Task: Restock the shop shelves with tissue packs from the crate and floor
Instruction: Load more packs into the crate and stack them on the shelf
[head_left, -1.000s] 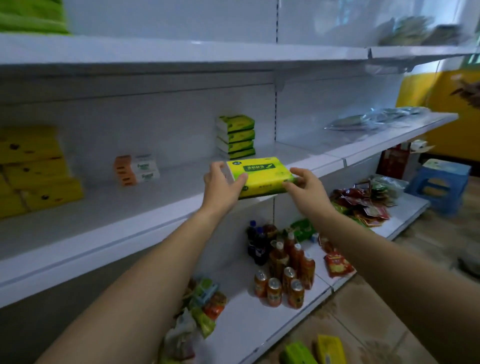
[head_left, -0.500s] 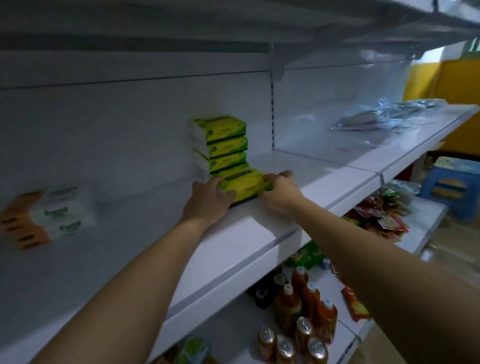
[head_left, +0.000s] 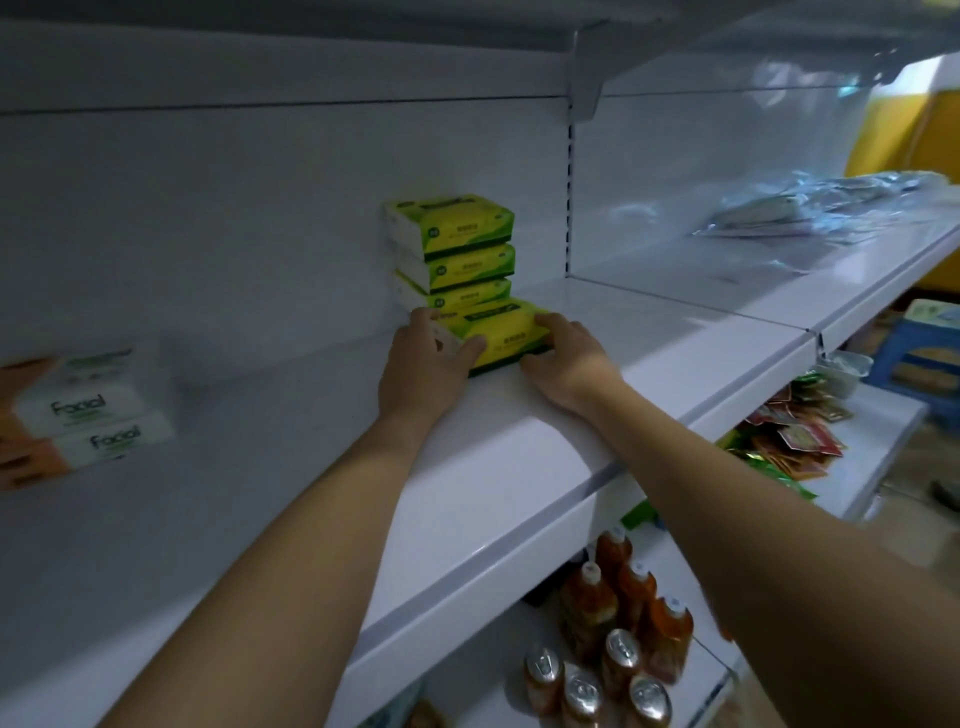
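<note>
Head view: my left hand and right hand clasp a green tissue pack by its ends, on the white shelf, just before a stack of matching packs. Crate unseen, so remaining stock unknown.

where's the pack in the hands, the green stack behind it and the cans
pack (head_left: 506, 336): head view, its yellow front face
stack (head_left: 460, 228): head view, top pack's front face
cans (head_left: 621, 644): head view, one can's lid
</note>
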